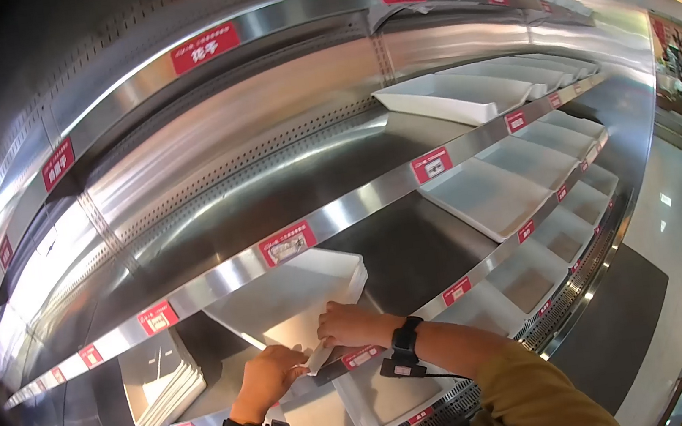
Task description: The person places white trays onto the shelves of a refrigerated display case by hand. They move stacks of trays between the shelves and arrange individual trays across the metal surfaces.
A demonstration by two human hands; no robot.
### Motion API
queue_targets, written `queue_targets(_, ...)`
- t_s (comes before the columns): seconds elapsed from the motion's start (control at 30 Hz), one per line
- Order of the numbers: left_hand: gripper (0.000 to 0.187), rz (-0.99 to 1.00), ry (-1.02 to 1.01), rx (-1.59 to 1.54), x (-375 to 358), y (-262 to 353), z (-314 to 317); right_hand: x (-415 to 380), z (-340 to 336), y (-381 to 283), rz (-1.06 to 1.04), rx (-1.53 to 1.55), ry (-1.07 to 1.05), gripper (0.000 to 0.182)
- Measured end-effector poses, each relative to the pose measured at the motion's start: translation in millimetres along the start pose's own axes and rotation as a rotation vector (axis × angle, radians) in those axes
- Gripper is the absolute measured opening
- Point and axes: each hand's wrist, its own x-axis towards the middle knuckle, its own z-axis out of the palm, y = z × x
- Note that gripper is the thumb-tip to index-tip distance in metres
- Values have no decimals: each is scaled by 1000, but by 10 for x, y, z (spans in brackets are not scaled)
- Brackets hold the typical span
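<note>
Both hands are at the front corner of a white tray (287,296) on the second shelf from the bottom. My left hand (274,376) has its fingers closed on the tray's near edge. My right hand (355,324) lies just right of it, fingers bent round the same rim near the corner. The tray sits at an angle, its back part under the shelf above, and more than one rim shows at its right side. Left of it is a stack of nested white trays (161,380). Black bands with small devices are on both wrists.
White trays (495,181) fill the right part of this shelf, and more (454,97) stand on the shelf above. A lower row of trays (311,421) runs below my hands. Red labels (287,243) line the metal shelf edges. A floor aisle (662,259) lies at the right.
</note>
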Motion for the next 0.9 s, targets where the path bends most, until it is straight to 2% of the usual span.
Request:
queue_targets(0.03, 28, -4, -2, -7, 24, 19, -50, 7, -54, -3, 8, 22, -6, 14)
queue_targets(0.07, 24, 46, 86, -35, 51, 24, -84, 25, -131, -22, 12, 48, -16, 13)
queue_targets(0.17, 19, 24, 252, -117, 99, 126, -283, 127, -196, 30, -6, 93, 5, 14)
queue_targets(0.2, 15, -2, 258, -169, 119, 224, -399, 116, -334, -35, 1, 121, 51, 15)
queue_targets(0.3, 17, 46, 471, -239, 188, 334, -485, -50, -633, -322, 4, 132, 200, 20)
queue_targets(0.33, 19, 52, 428, -276, 175, 347, -508, -118, -676, -408, -3, 81, 261, 21)
queue_targets(0.43, 29, 109, 523, -374, 165, 585, -540, -426, -955, -498, -28, -3, 478, 24)
queue_targets(0.47, 39, 145, 570, -220, 96, 561, -503, -582, -1095, -508, -41, -23, 551, 24)
queue_targets(0.57, 39, 111, 711, -119, -51, 212, -143, -1251, -1659, -716, 81, 14, 637, 23)
queue_targets(0.63, 36, -44, 664, -95, -95, 11, 93, -1829, -2045, -894, 259, 35, 653, 24)
queue_targets(0.67, 34, -59, 550, -73, -111, -92, 150, -2065, -2250, -1076, 329, 83, 685, 27)
queue_targets(0.7, 32, -72, 434, -51, -134, -207, 208, -2377, -2400, -1183, 362, 5, 691, 27)
queue_targets(0.73, 30, -53, 416, -26, -174, -334, 326, -2645, -2491, -1317, 437, -34, 775, 24)
queue_targets(0.77, 29, -36, 400, 0, -206, -431, 433, -2906, -2570, -1372, 381, -101, 854, 25)
queue_targets(0.83, 25, -34, 395, -3, -191, -488, 590, -3444, -2635, -1624, 433, 206, 1271, 34)
queue_targets(0.87, 25, -49, 408, -35, -187, -459, 591, -3682, -2707, -1770, 585, -142, 1320, 39)
queue_targets(0.9, 25, -66, 421, -67, -170, -430, 614, -3874, -2865, -1849, 613, -309, 1361, 38)
